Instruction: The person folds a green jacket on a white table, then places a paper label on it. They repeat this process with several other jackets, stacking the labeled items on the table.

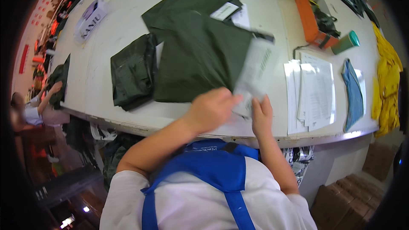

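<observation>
From here, the left hand's [213, 109] fingers look clamped on the near end of a flat white printed packet [258, 66], right of the dark green folded cloth garment [196, 59]; the right hand's [262, 118] grip I can't tell, though 2 even holds would best prevent creasing.

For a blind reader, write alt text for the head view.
A person's left hand and right hand are at the near end of a blurred white packet, at the right edge of dark green fabric spread on a white table. A folded dark green bundle lies to the left; papers and an orange box lie to the right.
</observation>
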Motion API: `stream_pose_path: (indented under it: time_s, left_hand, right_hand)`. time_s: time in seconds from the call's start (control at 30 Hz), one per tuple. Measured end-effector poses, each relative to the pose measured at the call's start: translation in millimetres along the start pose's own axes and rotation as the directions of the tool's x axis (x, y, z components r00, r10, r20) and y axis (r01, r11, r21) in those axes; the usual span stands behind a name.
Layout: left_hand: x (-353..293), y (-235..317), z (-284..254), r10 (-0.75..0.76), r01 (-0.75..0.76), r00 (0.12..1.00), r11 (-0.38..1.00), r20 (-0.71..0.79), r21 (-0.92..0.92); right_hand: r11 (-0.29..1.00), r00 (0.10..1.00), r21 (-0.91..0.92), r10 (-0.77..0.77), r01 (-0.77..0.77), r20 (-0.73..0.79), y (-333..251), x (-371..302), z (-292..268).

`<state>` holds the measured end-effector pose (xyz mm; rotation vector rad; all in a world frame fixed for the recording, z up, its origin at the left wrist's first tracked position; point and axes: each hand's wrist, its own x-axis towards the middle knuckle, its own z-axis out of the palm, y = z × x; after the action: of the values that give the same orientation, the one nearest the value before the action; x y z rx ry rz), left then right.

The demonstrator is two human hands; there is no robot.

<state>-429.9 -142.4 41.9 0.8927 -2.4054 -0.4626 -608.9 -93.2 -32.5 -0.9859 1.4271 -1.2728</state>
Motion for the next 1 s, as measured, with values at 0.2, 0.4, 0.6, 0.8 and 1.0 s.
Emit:
stream_pose_path:
  time_s: [0.2, 0.4, 0.6, 0.8, 1.0]
  left_hand:
    - [48.9, -69.2, -33.7, -0.205, 0.235, 0.961, 0.959, -0.187, 0.159]
    - [-33.8, -100.0, 64.0, -0.365, 0.343, 0.917, 0.927, 0.163, 0.151]
    - [-47.6, -110.7, 87.8, -0.479, 0.475, 0.877, 0.875, 0.025, 0.098]
    - [-31.5, -128.4, 78.8, -0.413, 0.405, 0.909, 0.905, 0.047, 0.128]
    - [-27.7, -132.1, 83.0, -0.422, 0.413, 0.905, 0.9, 0.043, 0.139]
  right_hand:
    - [0.98, 0.991, -0.174, -0.108, 0.092, -0.084, -16.3, 93.7, -20.3]
    - [0.443, 0.367, -0.409, -0.183, -0.798, -0.912, 106.4, 52.7, -268.4]
    - [0.766, 0.232, -0.151, -0.002, -0.624, -0.973, 108.2, 13.6, -301.2]
    - [0.832, 0.291, -0.157, 0.005, -0.531, -0.957, 119.9, 20.0, -320.6]
    - [0.86, 0.308, -0.149, 0.009, -0.487, -0.951, 123.3, 28.5, -320.8]
